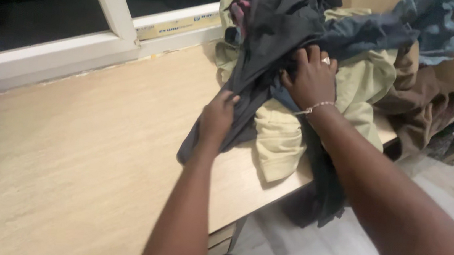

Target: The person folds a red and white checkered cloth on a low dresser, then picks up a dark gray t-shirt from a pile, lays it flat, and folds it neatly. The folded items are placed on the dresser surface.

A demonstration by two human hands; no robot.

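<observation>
1. Dark garment lies on top of the clothes pile at the far right end of the wooden table.
2. My left hand pinches its lower edge; my right hand clutches its bunched middle.
3. Pulling could drag the tangled pale green shirt off the table edge.
4. It looks limp, creased and charcoal.

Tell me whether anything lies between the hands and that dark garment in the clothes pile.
Nothing visible does. The left hand and right hand both already grip the dark garment, which lies on top of the pale green garment on the wooden table.
</observation>
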